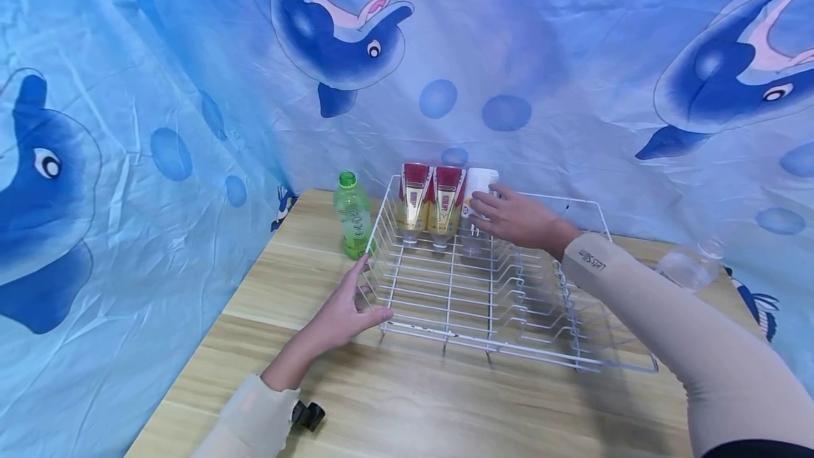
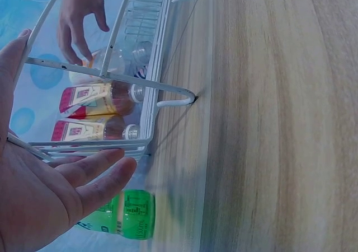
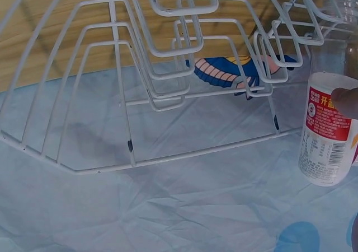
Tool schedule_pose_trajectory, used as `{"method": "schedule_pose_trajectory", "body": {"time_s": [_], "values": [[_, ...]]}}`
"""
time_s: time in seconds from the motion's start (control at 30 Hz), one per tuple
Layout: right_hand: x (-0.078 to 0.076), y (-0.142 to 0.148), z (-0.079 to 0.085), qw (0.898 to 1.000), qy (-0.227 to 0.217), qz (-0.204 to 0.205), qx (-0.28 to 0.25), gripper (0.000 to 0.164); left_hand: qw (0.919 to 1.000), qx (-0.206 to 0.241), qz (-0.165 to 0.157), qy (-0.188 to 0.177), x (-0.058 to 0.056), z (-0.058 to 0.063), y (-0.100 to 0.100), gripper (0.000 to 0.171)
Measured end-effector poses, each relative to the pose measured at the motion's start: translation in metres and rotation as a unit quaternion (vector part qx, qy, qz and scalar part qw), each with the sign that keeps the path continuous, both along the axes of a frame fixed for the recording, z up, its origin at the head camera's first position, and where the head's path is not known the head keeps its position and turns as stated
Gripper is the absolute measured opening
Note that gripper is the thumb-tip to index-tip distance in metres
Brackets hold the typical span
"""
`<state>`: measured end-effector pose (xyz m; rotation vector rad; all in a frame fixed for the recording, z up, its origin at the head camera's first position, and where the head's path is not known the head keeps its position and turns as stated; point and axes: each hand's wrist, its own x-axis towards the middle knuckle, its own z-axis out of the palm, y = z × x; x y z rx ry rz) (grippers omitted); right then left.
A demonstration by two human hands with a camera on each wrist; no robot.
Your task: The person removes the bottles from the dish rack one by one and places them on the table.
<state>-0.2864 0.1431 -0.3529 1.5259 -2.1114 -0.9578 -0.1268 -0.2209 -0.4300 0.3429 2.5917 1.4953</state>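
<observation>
My right hand (image 1: pixel 515 218) reaches over the back of a white wire dish rack (image 1: pixel 448 334). Its fingers lie against an upturned bottle with a white base (image 1: pixel 481 179) and a red and white label (image 3: pixel 330 117). The left wrist view shows the thumb spread away from those fingers. Beside that bottle, two red-and-gold labelled bottles (image 1: pixel 415 196) (image 1: pixel 448 200) stand neck down in the rack. My left hand (image 1: pixel 340 313) is at the rack's front left corner, fingers extended outside the side wires and thumb touching the rim. A green bottle (image 1: pixel 352 218) stands upright just left of the rack.
Bent wire dividers (image 1: pixel 518 295) fill the rack's right half. A clear bottle (image 1: pixel 693 263) is on the table (image 1: pixel 254 331) beyond my right forearm. A small black object (image 1: pixel 308 415) shows beside my left sleeve. A blue dolphin-print sheet (image 1: pixel 553 41) hangs behind.
</observation>
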Motion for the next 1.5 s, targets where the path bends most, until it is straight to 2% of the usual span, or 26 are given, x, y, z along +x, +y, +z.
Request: {"method": "schedule_pose_trajectory", "body": {"time_s": [0.43, 0.77, 1.03, 1.5], "values": [[-0.009, 0.002, -0.017, 1.0, -0.006, -0.001, -0.011, 0.063, 0.9999, 0.002, -0.005, -0.009, 0.0, -0.004, 0.003, 0.117], [-0.018, -0.004, -0.021, 1.0, -0.011, 0.005, -0.013, 0.054, 0.9999, -0.009, -0.007, -0.003, -0.001, -0.001, 0.003, 0.117], [-0.022, -0.004, -0.022, 0.999, -0.019, 0.007, -0.025, 0.055, 0.9998, -0.018, -0.009, 0.007, -0.002, 0.001, 0.003, 0.117], [-0.026, -0.004, -0.024, 0.999, -0.026, 0.0, -0.023, 0.057, 1.0, 0.001, -0.003, -0.005, -0.002, -0.001, 0.0, 0.116]]}}
